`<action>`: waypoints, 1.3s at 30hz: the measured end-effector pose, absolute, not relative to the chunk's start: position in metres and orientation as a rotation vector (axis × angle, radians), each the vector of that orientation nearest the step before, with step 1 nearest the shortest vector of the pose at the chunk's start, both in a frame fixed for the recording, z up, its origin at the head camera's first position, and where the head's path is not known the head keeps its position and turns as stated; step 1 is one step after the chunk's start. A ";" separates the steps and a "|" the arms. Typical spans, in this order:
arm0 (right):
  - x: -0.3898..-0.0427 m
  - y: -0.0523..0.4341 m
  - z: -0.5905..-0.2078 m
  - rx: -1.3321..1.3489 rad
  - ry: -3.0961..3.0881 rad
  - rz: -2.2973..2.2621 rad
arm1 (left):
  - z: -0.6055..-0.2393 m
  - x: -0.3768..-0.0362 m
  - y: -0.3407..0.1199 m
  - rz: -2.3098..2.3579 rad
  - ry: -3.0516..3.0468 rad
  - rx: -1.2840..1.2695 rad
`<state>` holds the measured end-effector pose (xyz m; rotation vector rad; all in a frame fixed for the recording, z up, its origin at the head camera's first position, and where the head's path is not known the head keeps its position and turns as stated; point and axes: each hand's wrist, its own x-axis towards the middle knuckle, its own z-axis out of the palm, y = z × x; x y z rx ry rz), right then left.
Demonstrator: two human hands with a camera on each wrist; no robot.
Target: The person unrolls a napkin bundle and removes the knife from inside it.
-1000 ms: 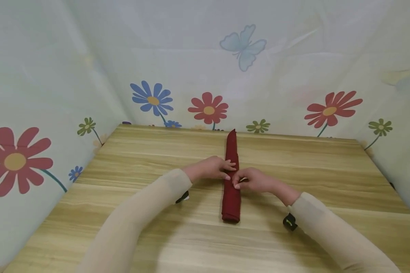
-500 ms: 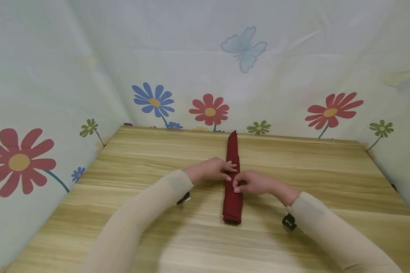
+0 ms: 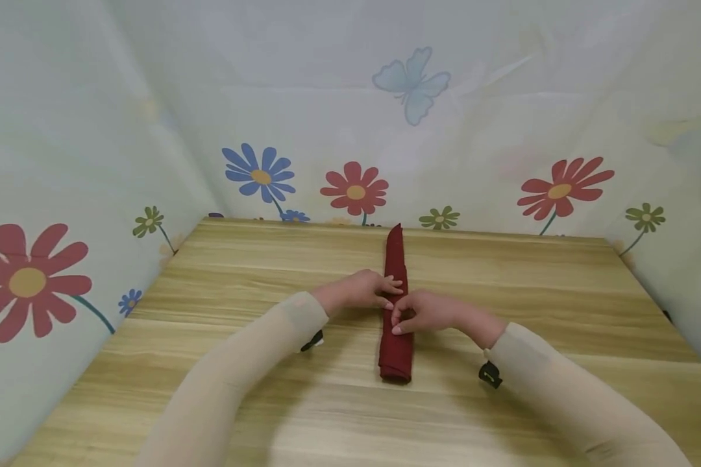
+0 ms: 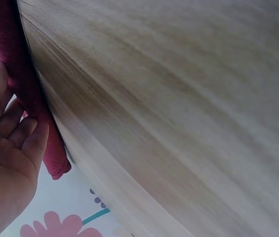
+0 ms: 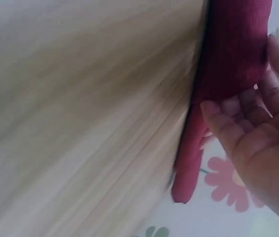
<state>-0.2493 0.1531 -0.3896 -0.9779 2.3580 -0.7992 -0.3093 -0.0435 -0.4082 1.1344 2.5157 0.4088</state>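
A dark red cloth, rolled into a long narrow strip, lies on the wooden table and points away from me. My left hand rests on the cloth's middle from the left, fingers fairly straight; the left wrist view shows its fingertips touching the cloth. My right hand reaches in from the right just nearer me. Its fingers curl over the strip. In the right wrist view the right hand curls under the cloth, with the thumb on the other side.
A pale sheet printed with flowers and a butterfly walls the table at the back and both sides. The table's far edge runs just past the cloth's tip. Black straps sit at both wrists.
My right hand has shifted slightly left, its fingers reaching further across the cloth. The left hand and the cloth have stayed put.
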 end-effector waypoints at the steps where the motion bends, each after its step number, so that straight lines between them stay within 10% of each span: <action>1: -0.249 0.152 -0.389 -0.986 2.356 -0.786 | -0.408 -0.309 -0.043 0.407 2.512 1.138; 39: -0.209 0.214 -0.374 -1.029 2.292 -0.631 | -0.405 -0.305 -0.042 0.363 2.516 1.098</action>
